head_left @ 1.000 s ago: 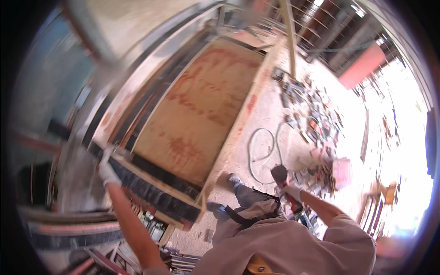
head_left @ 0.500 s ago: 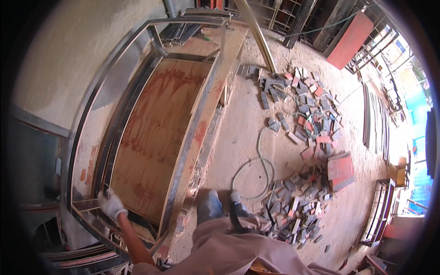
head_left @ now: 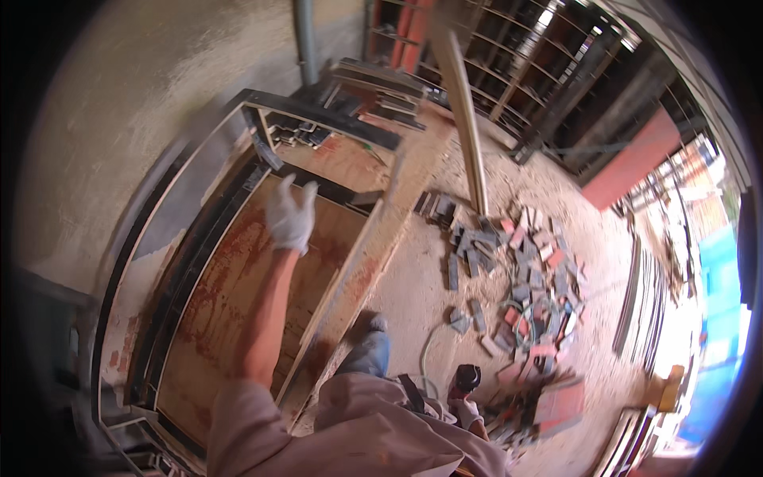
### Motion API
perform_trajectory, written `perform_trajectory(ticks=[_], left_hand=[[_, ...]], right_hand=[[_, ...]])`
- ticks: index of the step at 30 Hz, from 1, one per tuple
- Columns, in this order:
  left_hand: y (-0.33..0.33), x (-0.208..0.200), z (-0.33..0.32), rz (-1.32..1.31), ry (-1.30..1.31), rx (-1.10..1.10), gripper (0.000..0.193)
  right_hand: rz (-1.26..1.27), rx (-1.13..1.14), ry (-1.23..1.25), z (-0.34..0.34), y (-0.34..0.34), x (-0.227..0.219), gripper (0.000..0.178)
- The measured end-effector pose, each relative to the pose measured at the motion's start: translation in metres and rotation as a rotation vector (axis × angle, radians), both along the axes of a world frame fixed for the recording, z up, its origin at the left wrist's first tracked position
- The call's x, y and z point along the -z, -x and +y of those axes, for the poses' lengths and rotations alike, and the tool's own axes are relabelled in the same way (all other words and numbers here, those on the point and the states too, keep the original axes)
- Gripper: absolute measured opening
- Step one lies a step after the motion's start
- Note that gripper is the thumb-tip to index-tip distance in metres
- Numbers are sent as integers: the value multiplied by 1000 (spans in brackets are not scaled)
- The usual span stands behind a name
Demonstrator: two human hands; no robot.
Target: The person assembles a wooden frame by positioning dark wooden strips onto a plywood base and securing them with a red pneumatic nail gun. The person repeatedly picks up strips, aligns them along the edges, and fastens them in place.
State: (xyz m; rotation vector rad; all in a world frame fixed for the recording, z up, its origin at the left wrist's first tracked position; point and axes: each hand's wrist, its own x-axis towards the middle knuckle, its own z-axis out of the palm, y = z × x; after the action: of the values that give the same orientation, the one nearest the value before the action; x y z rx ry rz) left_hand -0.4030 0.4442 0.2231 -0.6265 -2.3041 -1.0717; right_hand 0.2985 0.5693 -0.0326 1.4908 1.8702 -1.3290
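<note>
My left hand [head_left: 290, 215], in a pale glove, is stretched over a wooden bench top [head_left: 222, 278] with its fingers apart and nothing in them. The fingertips are near the dark inner bar [head_left: 326, 189] of a large rectangular wooden frame [head_left: 342, 119]; whether they touch it I cannot tell. Low beside my body, my right hand [head_left: 465, 411], also gloved, grips a black tool with a rounded end [head_left: 467, 378]. Its kind does not show. Reddish stains cover the board inside the frame.
A scatter of wood offcuts [head_left: 528, 278] lies on the dusty floor to the right, with a hose [head_left: 429, 350] near my foot. Beyond stands a leaning timber post [head_left: 465, 119]. A plastered wall [head_left: 159, 95] borders the left; a red panel [head_left: 632, 163] leans at the far right.
My left hand has moved from the frame's near left corner to its far end. My body has shifted forward, and my right hand with the black tool now shows.
</note>
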Motion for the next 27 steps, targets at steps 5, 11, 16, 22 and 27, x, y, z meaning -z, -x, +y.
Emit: perform_trajectory(ticks=[5,11,16,22,27], left_hand=[[133,-19,101,49,117,-143,76],[188,-7,171,-249,237,-583,97],[190,-9,182,-190,160,-482,87],[190,-40,188,-445,254,-507,88],[191,-41,194,-511,273,-536,90]], right_hand=[[135,314,219,139,265,-122,19],[142,-154,-83,292,540,-79,29],[30,-714,-515,361,749,-3,82],[44,-899,-468,364,865,12,100],[126,-1081,-485,430,927,22,63]])
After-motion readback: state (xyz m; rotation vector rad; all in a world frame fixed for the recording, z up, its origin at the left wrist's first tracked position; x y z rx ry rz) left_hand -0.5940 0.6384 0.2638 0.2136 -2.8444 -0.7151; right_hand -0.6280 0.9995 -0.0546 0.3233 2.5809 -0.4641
